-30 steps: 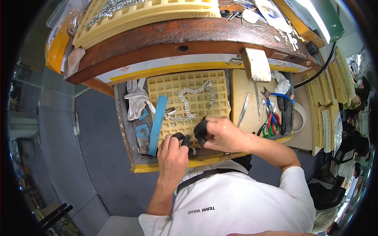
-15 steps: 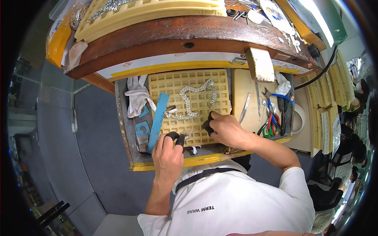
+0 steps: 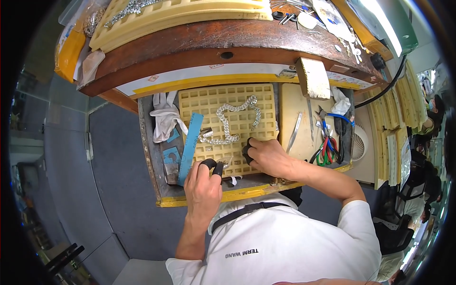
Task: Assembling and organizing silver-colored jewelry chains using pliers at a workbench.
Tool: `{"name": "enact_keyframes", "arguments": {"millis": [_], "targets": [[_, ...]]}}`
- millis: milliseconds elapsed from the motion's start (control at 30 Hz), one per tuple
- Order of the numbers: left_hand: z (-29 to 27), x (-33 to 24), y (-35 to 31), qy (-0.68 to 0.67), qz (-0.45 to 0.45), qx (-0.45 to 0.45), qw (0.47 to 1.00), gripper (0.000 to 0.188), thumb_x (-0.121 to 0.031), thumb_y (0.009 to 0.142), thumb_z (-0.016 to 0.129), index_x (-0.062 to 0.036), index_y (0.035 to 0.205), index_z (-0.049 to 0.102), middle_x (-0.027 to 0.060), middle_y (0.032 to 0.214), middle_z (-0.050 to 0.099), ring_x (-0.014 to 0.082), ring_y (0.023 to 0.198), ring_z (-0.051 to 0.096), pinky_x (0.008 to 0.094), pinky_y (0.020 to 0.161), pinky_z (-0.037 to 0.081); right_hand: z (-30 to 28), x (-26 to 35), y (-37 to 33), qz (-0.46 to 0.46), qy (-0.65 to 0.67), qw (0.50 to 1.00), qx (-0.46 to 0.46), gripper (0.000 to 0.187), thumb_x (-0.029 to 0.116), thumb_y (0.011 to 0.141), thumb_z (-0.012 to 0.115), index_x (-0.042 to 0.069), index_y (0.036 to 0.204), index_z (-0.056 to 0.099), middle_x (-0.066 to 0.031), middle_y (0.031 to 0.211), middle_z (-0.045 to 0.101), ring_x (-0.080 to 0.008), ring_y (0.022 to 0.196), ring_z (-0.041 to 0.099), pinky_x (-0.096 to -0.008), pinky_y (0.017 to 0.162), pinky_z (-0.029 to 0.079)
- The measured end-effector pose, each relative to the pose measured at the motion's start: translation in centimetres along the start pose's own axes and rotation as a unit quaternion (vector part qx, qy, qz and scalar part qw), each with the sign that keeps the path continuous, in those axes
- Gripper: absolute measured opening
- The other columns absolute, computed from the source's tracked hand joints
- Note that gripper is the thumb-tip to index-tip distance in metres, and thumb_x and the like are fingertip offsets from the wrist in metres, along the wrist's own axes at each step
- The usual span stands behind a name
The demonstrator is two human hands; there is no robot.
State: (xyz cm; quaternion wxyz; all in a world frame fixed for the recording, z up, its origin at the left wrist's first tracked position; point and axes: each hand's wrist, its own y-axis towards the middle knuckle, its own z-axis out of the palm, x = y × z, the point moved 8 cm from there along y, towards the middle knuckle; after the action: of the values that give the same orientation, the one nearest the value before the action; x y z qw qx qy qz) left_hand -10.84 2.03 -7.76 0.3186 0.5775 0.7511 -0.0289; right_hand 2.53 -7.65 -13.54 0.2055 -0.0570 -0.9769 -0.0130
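Presently, the silver link chain (image 3: 225, 127) lies on the pocketed tray (image 3: 192, 104) in an open curve, ends unjoined. Small metal pieces (image 3: 236, 162) sit loose toward the tray's near edge; assembly appears only partly done. At that edge, the left hand (image 3: 204, 187) seemingly pinches a clear plastic bag (image 3: 227, 162). By the tray's near right corner, the right hand's (image 3: 270, 156) fingers are bunched; any held item is hidden.

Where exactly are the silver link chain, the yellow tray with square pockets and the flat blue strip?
Silver link chain (image 3: 225, 125): head view, links midway along it.
Yellow tray with square pockets (image 3: 269, 107): head view, bare upper right part.
Flat blue strip (image 3: 191, 147): head view, middle of its face.
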Motion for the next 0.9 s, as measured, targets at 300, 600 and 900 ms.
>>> {"name": "enact_keyframes", "arguments": {"millis": [300,600,900], "targets": [[0.1,-0.5,0.1,0.011,0.01,0.014,1.0,0.014,0.002,0.066,0.07,0.0025,0.067,0.056,0.0162,0.089,0.054,0.0355,0.093,0.058,0.0463,0.071,0.051,-5.4,2.2,-0.2,-0.021,0.021,0.992,-0.122,0.025,0.006,0.066,0.074,0.003,0.089,0.066,-0.0098,0.082,0.053,-0.0274,0.058,0.058,-0.0388,0.05,0.051],[-0.1,-0.5,-0.1,0.006,0.012,0.015,1.0,0.014,0.0,0.065,0.07,0.002,0.068,0.056,0.0167,0.088,0.054,0.0364,0.095,0.058,0.0474,0.072,0.051,-5.5,4.0,0.8,-0.001,0.051,0.996,-0.073,0.02,0.004,0.067,0.071,0.001,0.086,0.064,-0.0116,0.086,0.052,-0.0295,0.059,0.06,-0.041,0.051,0.053],[-0.5,-0.2,0.1,0.008,0.008,-0.006,1.0,0.014,0.004,0.067,0.07,0.0045,0.068,0.056,0.0166,0.088,0.054,0.0359,0.09,0.059,0.0452,0.069,0.051,-1.0,0.9,0.6,-0.005,-0.068,0.995,0.073,0.008,0.006,0.073,0.066,0.002,0.08,0.064,-0.0151,0.093,0.056,-0.0307,0.072,0.064,-0.0415,0.062,0.053]]}}
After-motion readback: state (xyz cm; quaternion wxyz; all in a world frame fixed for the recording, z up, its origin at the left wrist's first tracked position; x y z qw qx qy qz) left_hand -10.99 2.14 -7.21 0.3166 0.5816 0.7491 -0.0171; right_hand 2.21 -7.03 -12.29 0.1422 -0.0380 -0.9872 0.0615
